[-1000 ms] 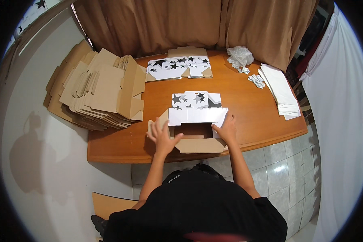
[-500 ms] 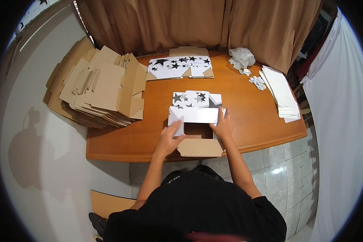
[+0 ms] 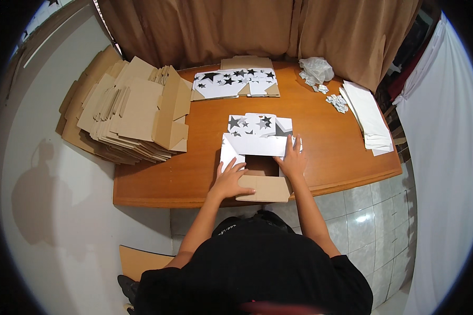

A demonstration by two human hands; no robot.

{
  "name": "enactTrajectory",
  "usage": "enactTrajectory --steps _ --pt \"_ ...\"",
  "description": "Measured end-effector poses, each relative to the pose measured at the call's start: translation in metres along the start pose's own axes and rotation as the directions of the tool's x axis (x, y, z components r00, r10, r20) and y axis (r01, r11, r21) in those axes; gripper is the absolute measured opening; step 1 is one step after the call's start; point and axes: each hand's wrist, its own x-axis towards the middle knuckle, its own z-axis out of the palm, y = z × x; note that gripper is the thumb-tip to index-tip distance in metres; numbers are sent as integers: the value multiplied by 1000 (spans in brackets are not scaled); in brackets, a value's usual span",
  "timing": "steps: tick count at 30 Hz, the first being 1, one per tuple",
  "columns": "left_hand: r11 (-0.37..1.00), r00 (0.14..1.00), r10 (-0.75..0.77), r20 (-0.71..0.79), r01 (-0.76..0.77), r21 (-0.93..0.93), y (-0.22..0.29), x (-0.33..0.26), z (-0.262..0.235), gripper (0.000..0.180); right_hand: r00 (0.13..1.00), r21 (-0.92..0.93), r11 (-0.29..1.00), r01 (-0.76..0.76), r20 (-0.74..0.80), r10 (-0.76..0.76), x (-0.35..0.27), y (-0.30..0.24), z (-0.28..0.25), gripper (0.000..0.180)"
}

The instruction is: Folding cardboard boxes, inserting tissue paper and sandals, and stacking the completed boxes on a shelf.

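A small cardboard box (image 3: 253,146), white with black and grey stars outside and plain brown inside, lies at the table's near edge with its near end open. Its brown flap (image 3: 265,190) sticks out toward me. My left hand (image 3: 229,179) rests with spread fingers on the box's left white flap, its thumb over the brown flap. Along the right side lies my right hand (image 3: 293,160), fingers stretched over the white flap there. Neither hand is closed round anything. The palms hide parts of the side flaps.
Flat brown cardboard blanks (image 3: 134,107) are stacked high at the left. Star-printed blanks (image 3: 234,84) lie at the back of the wooden table (image 3: 205,123). A clear plastic bag (image 3: 317,69), small white packets (image 3: 337,103) and a pile of white sheets (image 3: 367,116) are at the right.
My left hand has come down and to the right, its thumb now over the brown flap. My right hand stays at the right side. The view has shifted slightly.
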Motion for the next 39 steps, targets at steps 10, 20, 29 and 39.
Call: enactTrajectory --steps 10,20,29,39 --pt "976 998 -63 -1 61 -209 -12 -34 -18 80 998 114 993 26 61 -33 2 5 -6 90" --pt "952 900 -235 -366 137 -273 -10 15 1 47 967 946 234 -224 245 -66 19 56 31 53" --pt "890 736 -452 -505 333 -310 9 48 12 70 989 519 855 -2 130 -77 5 31 -3 66" --pt "890 669 -442 -598 409 -201 7 52 29 74 988 178 984 -12 155 -16 1 11 -11 75"
